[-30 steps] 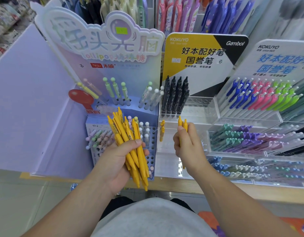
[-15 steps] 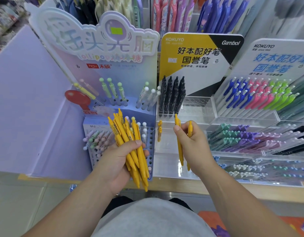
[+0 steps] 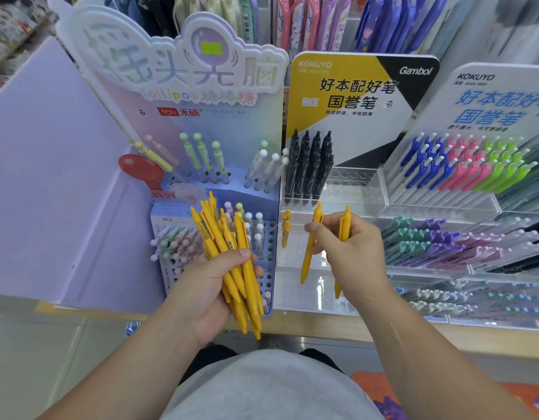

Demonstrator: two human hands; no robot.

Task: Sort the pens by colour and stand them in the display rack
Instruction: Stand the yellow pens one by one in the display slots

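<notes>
Right hand [image 3: 350,253] pinches two yellow pens [image 3: 310,247], near upright, tips down. We place the empty holes of the clear rack [image 3: 356,180] just beyond it, right of the black pens [image 3: 307,168]. Left hand [image 3: 213,277] grips the yellow bundle [image 3: 228,256], farther off.

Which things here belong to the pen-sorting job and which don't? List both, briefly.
In the job: left hand gripping yellow pen bundle; right hand holding two yellow pens; clear rack; black pens standing in it.
Just there: lollipop pen stand; blue, pink and green pens; red disc.
</notes>
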